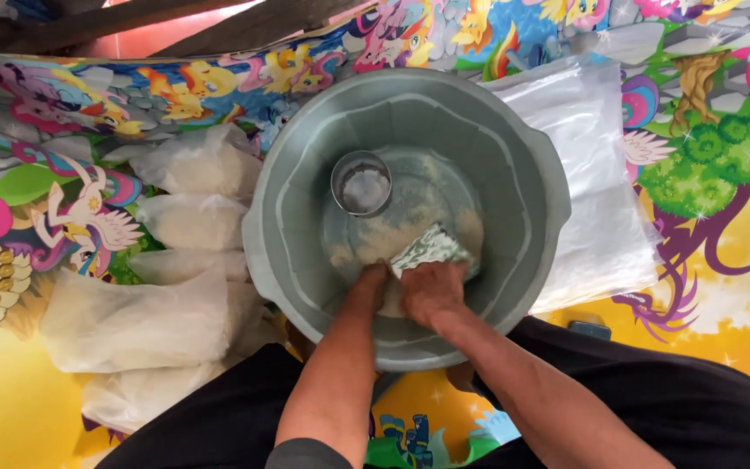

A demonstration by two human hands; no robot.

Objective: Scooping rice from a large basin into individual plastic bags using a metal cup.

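Clear plastic bag (431, 247) lies at the bottom of the deep grey plastic tub (531, 182), pinched closed-fingered by the right hand (431, 291); the left hand (371, 282) presses beside it, grip unclear. Loose pale grain (392, 234) could spill if the bag slips.

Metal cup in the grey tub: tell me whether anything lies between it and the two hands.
Nothing visible does. The metal cup stands upright on the tub floor, apart from the left hand and right hand, which clutch a crinkled clear bag; only loose grain lies between.
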